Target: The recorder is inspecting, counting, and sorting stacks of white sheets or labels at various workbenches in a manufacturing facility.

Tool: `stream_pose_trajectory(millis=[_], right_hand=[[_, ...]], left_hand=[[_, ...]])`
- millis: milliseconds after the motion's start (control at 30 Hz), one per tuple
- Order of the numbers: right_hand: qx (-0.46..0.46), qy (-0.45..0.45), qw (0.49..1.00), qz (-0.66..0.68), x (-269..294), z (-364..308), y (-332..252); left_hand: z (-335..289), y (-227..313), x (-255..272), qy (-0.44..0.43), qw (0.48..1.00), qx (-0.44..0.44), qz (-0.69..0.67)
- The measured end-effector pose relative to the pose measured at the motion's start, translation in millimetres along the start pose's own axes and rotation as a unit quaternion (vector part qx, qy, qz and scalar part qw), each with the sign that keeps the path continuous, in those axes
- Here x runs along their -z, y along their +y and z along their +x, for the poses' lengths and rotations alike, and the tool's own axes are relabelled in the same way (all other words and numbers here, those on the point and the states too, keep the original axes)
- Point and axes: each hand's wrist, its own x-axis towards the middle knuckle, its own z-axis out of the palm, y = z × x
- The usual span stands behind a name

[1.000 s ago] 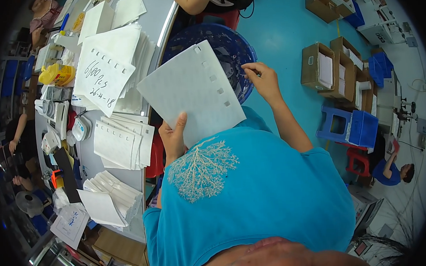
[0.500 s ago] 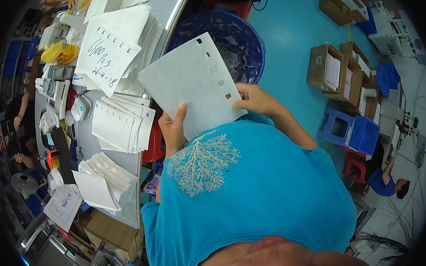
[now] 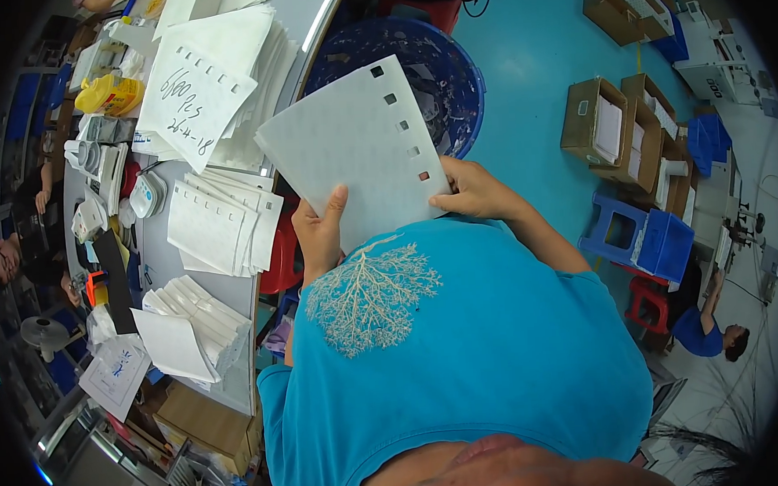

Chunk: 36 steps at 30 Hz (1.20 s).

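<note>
Between my two hands is a stack of white sheets [image 3: 349, 148], tilted, with a row of small square holes along its right edge. My left hand [image 3: 320, 232] grips the lower left edge, thumb lying on top. At the lower right corner my right hand [image 3: 470, 190] pinches the sheets between thumb and fingers. Through most of the holes dark shows; the lowest looks reddish. Beyond the sheets stands a large blue tub [image 3: 455, 77] with scraps in it, partly hidden by them.
On the grey table [image 3: 234, 313] at left lie punched white sheets [image 3: 212, 226], a taller handwritten pile [image 3: 249, 92] and bundled white sheets [image 3: 191, 328]. A yellow container [image 3: 110, 96] stands farther left. A red stool [image 3: 282, 257] is beside the table. Cardboard boxes [image 3: 590, 127] and a blue stool [image 3: 613, 236] stand at right.
The stack has shifted slightly right and its holes now line up more openly. My right hand has moved a little down and right along the edge.
</note>
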Motion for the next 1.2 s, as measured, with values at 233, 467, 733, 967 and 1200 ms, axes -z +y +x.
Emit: stream_pose_trajectory(millis=[233, 467, 733, 967, 1200], right_hand=[[-0.075, 0.038, 0.994, -0.066, -11, -2, -11], [-0.066, 0.105, 0.986, -0.112, -23, -2, 3], [-0.082, -0.120, 0.959, 0.244, 20, -13, 0], [-0.113, -0.104, 0.924, 0.351, 29, -3, 23], [-0.097, -0.044, 0.980, 0.165, 14, 0, 11]], left_hand=[[-6, 5, -8, 0.007, 1.000, 0.006, -0.005], [-11, 5, -11, 0.003, 1.000, -0.016, 0.000], [-9, 8, -8, 0.025, 1.000, 0.000, 0.002], [-3, 8, -8, 0.010, 1.000, -0.010, -0.025], [-11, 5, -7, 0.017, 0.998, -0.032, -0.041]])
